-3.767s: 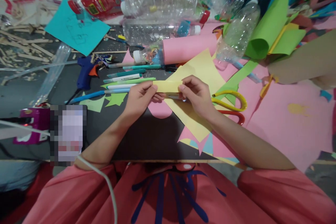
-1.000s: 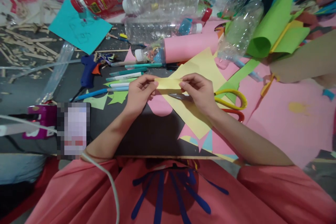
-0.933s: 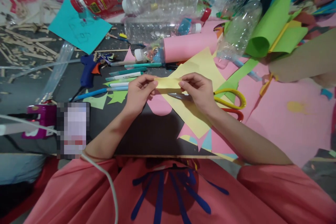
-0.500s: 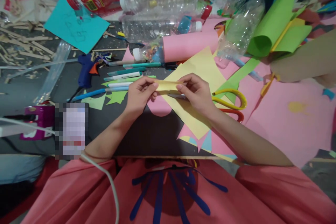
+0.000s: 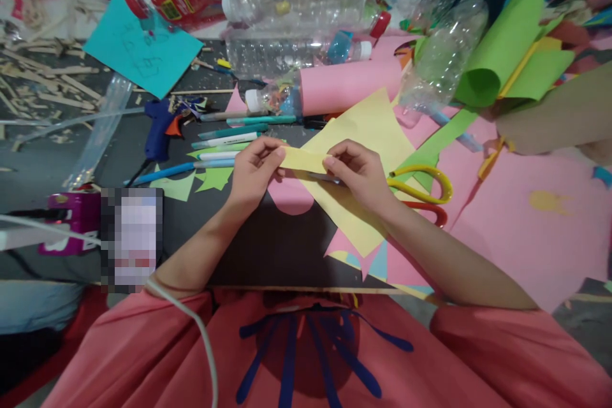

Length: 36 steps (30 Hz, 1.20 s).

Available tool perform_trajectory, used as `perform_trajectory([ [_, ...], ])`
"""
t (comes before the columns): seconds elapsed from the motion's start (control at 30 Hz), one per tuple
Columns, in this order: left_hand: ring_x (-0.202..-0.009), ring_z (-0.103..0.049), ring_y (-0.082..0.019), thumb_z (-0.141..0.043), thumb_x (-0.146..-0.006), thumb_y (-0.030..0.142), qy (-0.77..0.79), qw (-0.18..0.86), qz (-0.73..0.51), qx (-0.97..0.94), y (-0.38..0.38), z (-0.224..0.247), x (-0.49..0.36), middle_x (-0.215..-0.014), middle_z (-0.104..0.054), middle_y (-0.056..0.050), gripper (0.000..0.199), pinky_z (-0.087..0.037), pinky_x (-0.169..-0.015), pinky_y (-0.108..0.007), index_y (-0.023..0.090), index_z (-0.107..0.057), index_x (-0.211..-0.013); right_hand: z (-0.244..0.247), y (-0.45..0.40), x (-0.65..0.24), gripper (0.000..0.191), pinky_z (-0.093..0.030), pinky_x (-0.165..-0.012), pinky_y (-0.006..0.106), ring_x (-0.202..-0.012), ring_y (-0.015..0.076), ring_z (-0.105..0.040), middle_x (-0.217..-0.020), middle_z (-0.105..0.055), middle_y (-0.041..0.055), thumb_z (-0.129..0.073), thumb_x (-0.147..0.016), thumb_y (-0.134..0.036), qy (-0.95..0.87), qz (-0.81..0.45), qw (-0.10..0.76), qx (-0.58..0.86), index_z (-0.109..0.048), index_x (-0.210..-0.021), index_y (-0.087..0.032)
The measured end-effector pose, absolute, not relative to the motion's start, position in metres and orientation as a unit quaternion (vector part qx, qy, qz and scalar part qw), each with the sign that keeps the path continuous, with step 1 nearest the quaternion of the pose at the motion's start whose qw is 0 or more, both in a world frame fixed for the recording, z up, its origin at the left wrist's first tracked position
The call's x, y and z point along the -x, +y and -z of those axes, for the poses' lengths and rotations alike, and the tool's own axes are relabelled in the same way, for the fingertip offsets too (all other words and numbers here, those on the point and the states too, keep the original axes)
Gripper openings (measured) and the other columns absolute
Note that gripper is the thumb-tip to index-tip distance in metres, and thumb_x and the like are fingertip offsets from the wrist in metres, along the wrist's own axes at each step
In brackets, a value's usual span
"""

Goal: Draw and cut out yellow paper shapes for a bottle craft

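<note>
A short yellow paper strip (image 5: 305, 159) is stretched between my two hands above the table. My left hand (image 5: 258, 169) pinches its left end between thumb and fingers. The right end is pinched the same way by my right hand (image 5: 359, 172). Beneath the right hand lie scissors with a yellow and a red handle loop (image 5: 425, 183), their blades partly hidden by that hand. A larger yellow paper sheet (image 5: 363, 229) lies under the scissors, and a rounded pink paper piece (image 5: 292, 196) shows below the strip.
Several markers (image 5: 229, 139) and a blue glue gun (image 5: 160, 124) lie to the left. A phone (image 5: 136, 236) and white cable are near my left forearm. Clear plastic bottles (image 5: 287, 51), one wrapped in pink paper (image 5: 351, 86), fill the back. Pink sheets (image 5: 535, 229) spread right.
The strip has tilted so that more of its flat face shows, where before it looked bent or folded lengthwise. Both hands keep their pinch and have barely moved.
</note>
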<state>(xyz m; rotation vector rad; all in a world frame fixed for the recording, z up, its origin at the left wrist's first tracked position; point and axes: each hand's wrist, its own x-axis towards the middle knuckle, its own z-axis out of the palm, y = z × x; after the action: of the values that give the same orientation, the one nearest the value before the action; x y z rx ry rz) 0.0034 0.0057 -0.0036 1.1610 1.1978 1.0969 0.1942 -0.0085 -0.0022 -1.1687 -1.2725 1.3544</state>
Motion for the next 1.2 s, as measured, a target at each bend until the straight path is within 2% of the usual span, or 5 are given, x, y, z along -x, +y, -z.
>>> perform_trajectory([
  [0.23, -0.065, -0.069, -0.014, -0.071, -0.073, 0.063, 0.471, 0.564, -0.465, -0.494, 0.003, 0.008, 0.0, -0.081, -0.067, 0.0, 0.054, -0.056, -0.058, -0.025, 0.025, -0.057, -0.108, 0.007, -0.003, -0.198, 0.049, -0.047, -0.054, 0.026, -0.054, 0.0103, -0.051, -0.059, -0.052, -0.0058, -0.074, -0.069, -0.068, -0.462, -0.574, 0.478, 0.478, -0.055, -0.07, -0.023],
  [0.8, -0.072, -0.067, -0.014, -0.075, -0.073, 0.046, 0.524, 0.5, -0.445, -0.527, 0.005, 0.007, -0.002, -0.075, -0.065, 0.001, 0.036, -0.052, -0.064, -0.023, 0.023, -0.064, -0.098, -0.004, -0.011, -0.193, 0.031, -0.058, -0.058, 0.025, -0.055, 0.0096, -0.064, -0.06, -0.068, -0.0029, -0.081, -0.073, -0.046, -0.438, -0.683, 0.456, 0.367, -0.065, -0.07, -0.019],
  [0.97, -0.095, -0.07, -0.022, -0.078, -0.071, 0.049, 0.45, 0.575, -0.375, -0.571, 0.001, 0.008, -0.001, -0.109, -0.073, -0.008, 0.063, -0.056, -0.082, -0.032, 0.02, -0.064, -0.124, -0.001, -0.013, -0.193, 0.028, -0.059, -0.06, 0.025, -0.059, 0.0108, -0.068, -0.064, -0.071, -0.0009, -0.083, -0.073, -0.042, -0.42, -0.714, 0.441, 0.346, -0.068, -0.073, -0.018],
  [1.1, -0.129, -0.057, -0.033, -0.082, -0.067, 0.051, 0.418, 0.597, -0.356, -0.586, -0.002, 0.014, 0.001, -0.152, -0.049, -0.01, 0.073, -0.055, -0.097, -0.039, 0.029, -0.061, -0.133, 0.001, -0.014, -0.193, 0.029, -0.06, -0.067, 0.026, -0.064, 0.0111, -0.069, -0.066, -0.071, -0.0007, -0.084, -0.071, -0.041, -0.399, -0.738, 0.424, 0.342, -0.069, -0.075, -0.017],
  [1.2, -0.136, -0.051, -0.034, -0.084, -0.066, 0.05, 0.405, 0.596, -0.347, -0.6, -0.003, 0.015, 0.002, -0.155, -0.045, -0.008, 0.076, -0.05, -0.105, -0.041, 0.031, -0.06, -0.135, 0.0, -0.014, -0.193, 0.028, -0.058, -0.066, 0.024, -0.062, 0.01, -0.068, -0.065, -0.07, -0.0013, -0.085, -0.07, -0.04, -0.407, -0.729, 0.428, 0.346, -0.069, -0.073, -0.018],
])
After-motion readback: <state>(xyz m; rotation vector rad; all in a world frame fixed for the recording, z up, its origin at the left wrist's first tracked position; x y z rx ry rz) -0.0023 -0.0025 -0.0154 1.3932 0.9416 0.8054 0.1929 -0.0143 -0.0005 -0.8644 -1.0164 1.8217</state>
